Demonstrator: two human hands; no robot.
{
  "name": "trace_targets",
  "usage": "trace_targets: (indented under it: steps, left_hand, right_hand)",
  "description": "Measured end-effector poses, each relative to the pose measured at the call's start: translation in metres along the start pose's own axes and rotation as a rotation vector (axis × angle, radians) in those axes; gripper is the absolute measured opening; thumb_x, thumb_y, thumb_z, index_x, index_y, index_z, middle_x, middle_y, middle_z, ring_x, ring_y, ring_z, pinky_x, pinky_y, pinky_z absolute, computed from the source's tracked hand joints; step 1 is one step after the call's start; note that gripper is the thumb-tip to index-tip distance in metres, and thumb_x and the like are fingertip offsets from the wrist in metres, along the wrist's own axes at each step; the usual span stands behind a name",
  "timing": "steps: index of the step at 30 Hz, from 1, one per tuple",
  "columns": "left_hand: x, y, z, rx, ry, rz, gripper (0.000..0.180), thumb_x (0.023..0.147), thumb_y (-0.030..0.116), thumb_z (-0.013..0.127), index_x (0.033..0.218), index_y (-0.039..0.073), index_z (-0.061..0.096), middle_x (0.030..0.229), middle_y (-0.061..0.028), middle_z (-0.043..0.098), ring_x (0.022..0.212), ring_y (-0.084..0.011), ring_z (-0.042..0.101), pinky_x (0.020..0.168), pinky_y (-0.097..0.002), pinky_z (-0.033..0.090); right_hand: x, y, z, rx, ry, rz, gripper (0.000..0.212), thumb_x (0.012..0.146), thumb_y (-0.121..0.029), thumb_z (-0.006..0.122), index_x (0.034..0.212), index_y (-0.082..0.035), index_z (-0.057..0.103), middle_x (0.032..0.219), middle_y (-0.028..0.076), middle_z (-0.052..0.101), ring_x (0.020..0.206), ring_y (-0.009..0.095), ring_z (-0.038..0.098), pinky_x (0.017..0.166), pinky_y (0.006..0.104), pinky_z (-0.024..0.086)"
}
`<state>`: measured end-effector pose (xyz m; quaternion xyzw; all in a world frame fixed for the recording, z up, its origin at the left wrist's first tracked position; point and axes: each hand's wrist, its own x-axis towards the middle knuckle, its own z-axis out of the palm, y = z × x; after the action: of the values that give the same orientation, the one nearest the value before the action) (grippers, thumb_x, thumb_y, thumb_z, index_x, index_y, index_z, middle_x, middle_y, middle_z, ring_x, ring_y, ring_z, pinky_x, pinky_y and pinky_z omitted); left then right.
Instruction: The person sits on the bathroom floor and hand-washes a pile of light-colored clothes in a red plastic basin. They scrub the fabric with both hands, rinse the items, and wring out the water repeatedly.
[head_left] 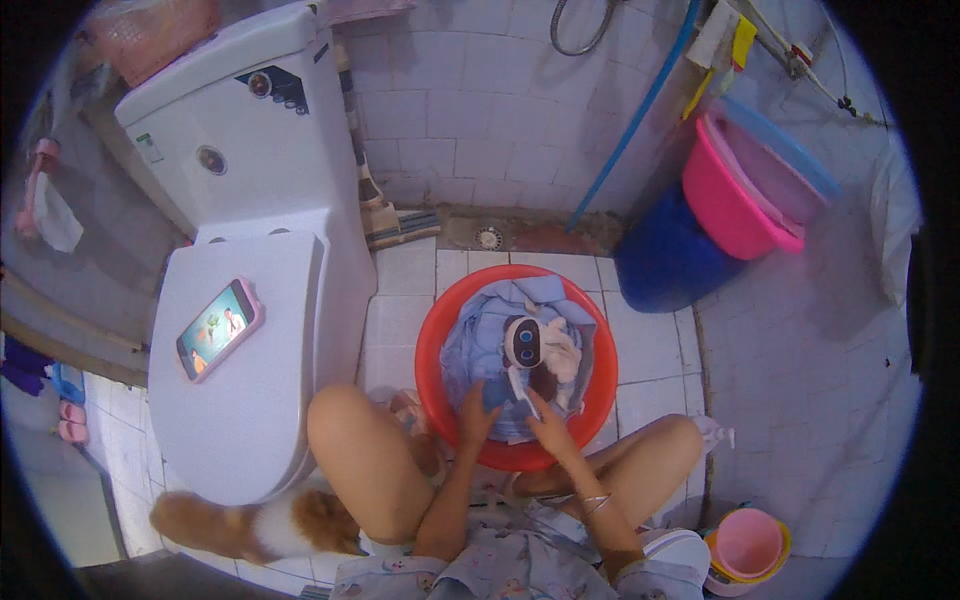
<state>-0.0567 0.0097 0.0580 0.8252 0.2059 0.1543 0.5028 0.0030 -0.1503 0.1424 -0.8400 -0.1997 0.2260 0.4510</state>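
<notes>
A red basin [430,365] stands on the floor between my knees, with light blue cloth [478,335] heaped inside. On the cloth lies a white plush toy [522,342] with a dark face patch and round blue eyes. Beside it is a cream, fluffy piece [562,355] that may be part of the toy. My right hand [550,432], a bracelet on its wrist, is closed on a slim white brush [518,388] slanting toward the toy. My left hand [477,415] is over the basin's near left part, fingers apart, at the blue cloth.
A lit phone [218,330] lies on the closed toilet lid [235,420] at the left. Near the toilet's base is a brown and white furry animal [260,528]. A blue bucket [655,260] with pink basin [730,195] stands far right; small stacked buckets [748,545] are near right.
</notes>
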Motion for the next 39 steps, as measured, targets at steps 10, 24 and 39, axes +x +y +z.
trace_targets:
  steps: [10, 24, 39]
  left_hand:
    - [-0.011, 0.016, -0.001, 0.033, 0.111, -0.082, 0.068, 0.064, 0.02, 0.072, 0.121, -0.001, 0.042, 0.115, -0.0216, 0.05, 0.107, -0.0348, 0.048, 0.09, -0.0397, 0.038]
    - [0.001, 0.016, 0.01, 0.194, 0.016, -0.051, 0.066, 0.065, 0.026, 0.072, 0.119, -0.001, 0.044, 0.108, -0.0207, 0.054, 0.101, -0.0369, 0.05, 0.088, -0.0422, 0.037]
    - [0.119, 0.041, 0.034, 0.548, -0.11, 0.198, 0.058, 0.06, 0.041, 0.072, 0.102, 0.004, 0.058, 0.076, -0.0173, 0.06, 0.074, -0.0329, 0.057, 0.066, -0.0417, 0.044]
  right_hand:
    - [0.002, 0.035, -0.005, 0.009, 0.17, 0.178, 0.057, 0.077, -0.009, 0.048, 0.132, -0.007, 0.034, 0.118, 0.02, 0.049, 0.103, 0.028, 0.05, 0.089, 0.031, 0.037]
    - [-0.002, 0.022, -0.014, 0.071, 0.125, 0.291, 0.057, 0.077, -0.009, 0.049, 0.131, -0.005, 0.035, 0.13, 0.018, 0.041, 0.122, 0.026, 0.036, 0.1, 0.0292, 0.027]
    - [0.01, 0.037, -0.031, 0.138, 0.331, 0.219, 0.055, 0.076, -0.011, 0.05, 0.13, -0.008, 0.038, 0.115, 0.02, 0.053, 0.103, 0.027, 0.051, 0.093, 0.0323, 0.033]
